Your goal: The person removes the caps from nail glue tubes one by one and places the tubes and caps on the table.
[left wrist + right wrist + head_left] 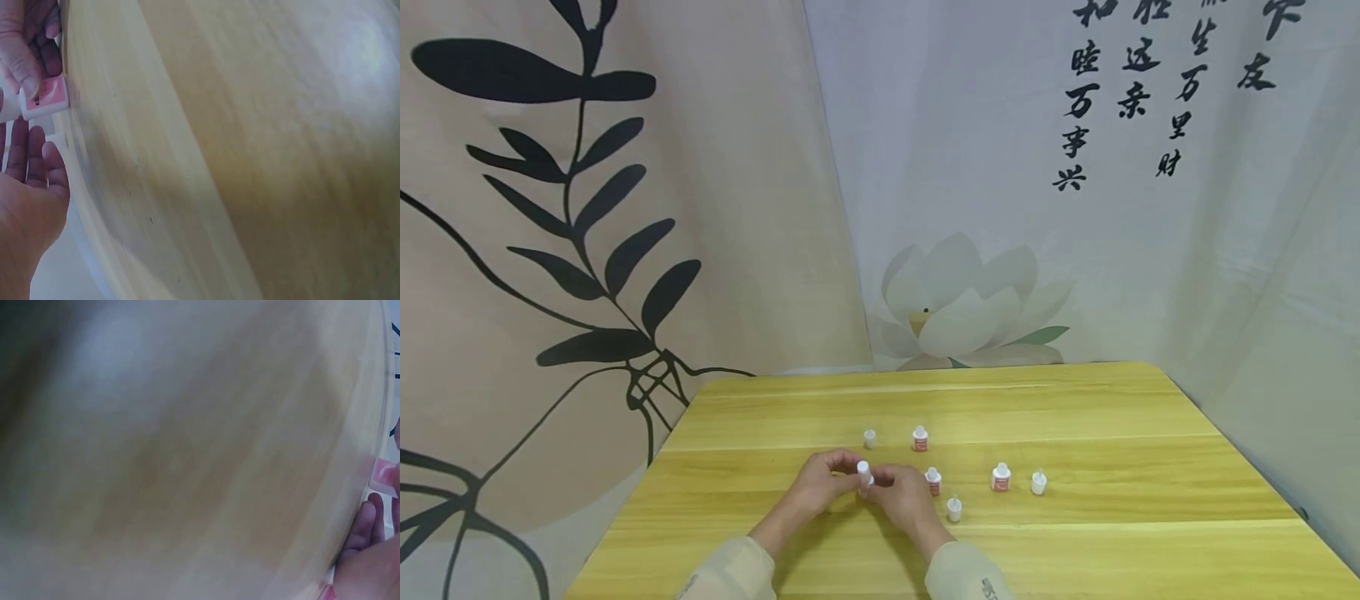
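Over the front middle of the table, both hands meet at a small white bottle with a pink label. My left hand pinches it from the left, thumb and forefinger close around its white upper part. From the other side my right hand grips the body; in the left wrist view its thumb presses on the pink label. The left hand's other fingers stay extended below the bottle in that view. Part of the bottle shows at the right edge of the right wrist view.
Right beside the right hand stands a white bottle with a red label. Two similar bottles stand behind and to the right. Small white caps lie behind the hands, in front and farther right. A printed curtain hangs behind.
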Available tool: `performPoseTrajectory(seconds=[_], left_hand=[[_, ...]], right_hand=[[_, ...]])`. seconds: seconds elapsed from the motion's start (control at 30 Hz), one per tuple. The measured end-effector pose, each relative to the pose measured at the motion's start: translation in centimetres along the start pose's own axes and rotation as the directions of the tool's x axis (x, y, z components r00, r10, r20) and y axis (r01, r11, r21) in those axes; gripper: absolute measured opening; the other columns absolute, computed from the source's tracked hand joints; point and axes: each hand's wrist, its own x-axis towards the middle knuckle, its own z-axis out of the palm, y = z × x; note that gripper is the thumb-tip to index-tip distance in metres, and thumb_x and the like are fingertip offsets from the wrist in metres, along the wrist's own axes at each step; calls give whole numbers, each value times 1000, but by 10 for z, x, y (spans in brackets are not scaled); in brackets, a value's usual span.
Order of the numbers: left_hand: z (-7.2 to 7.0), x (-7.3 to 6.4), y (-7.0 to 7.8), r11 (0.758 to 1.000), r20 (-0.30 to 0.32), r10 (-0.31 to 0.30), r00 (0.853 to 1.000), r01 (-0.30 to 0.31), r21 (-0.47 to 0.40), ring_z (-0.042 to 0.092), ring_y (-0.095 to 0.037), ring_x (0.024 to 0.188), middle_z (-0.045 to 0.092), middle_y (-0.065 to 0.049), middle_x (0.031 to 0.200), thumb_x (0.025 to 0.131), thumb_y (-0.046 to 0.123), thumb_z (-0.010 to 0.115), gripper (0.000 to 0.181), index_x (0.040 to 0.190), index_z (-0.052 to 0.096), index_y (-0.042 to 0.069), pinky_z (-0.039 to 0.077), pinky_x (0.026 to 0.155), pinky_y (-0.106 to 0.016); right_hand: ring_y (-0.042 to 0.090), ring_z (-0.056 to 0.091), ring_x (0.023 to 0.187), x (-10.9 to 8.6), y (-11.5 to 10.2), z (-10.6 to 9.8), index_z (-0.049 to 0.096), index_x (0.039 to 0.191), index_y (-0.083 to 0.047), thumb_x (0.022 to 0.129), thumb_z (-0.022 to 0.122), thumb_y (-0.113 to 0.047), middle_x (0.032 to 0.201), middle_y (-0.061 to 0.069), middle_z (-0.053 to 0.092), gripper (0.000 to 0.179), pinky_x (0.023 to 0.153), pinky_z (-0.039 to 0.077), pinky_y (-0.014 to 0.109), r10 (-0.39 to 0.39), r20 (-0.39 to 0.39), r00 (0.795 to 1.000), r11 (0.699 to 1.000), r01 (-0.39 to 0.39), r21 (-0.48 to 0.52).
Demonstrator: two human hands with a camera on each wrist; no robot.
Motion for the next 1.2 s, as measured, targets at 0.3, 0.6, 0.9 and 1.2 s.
performPoseTrajectory(seconds=[0.3, 0.6, 0.9, 1.2], left_hand=[[1, 0, 0, 1000, -1, -3, 1000, 3, -3, 57, -22, 101, 67, -2, 102, 88, 25, 77, 24, 104, 71, 8, 46, 85, -38], [1, 0, 0, 1000, -6, -5, 1000, 5, -18, 57, -22, 100, 67, -2, 100, 87, 23, 78, 22, 101, 71, 9, 46, 82, -37], [1, 0, 0, 999, 0, 1, 1000, -1, -33, 57, -23, 102, 67, -3, 103, 88, 23, 77, 28, 108, 71, 5, 46, 84, -38], [1, -2, 3, 999, -14, -3, 1000, 2, -39, 57, -24, 101, 67, -4, 104, 86, 23, 78, 24, 104, 72, 8, 46, 81, -37]], right_hand=[[22, 65, 97, 0, -1, -1, 77, 98, -14, 84, 80, -26, 97, -1, 74, 19, 87, 52, 46, -2, 3, 1000, 1000, 2, 0], [22, 65, 98, -1, -2, -2, 76, 99, -14, 84, 80, -26, 97, -2, 74, 19, 87, 52, 46, -5, 9, 1000, 1000, 5, 8], [23, 66, 98, -1, -1, -1, 77, 99, -14, 84, 80, -27, 97, -1, 74, 19, 86, 52, 45, 0, 1, 1000, 1000, 0, -5], [22, 65, 98, -2, -2, -1, 77, 98, -14, 84, 79, -26, 97, -2, 74, 19, 86, 52, 46, -8, -4, 1000, 1000, 8, -13]])
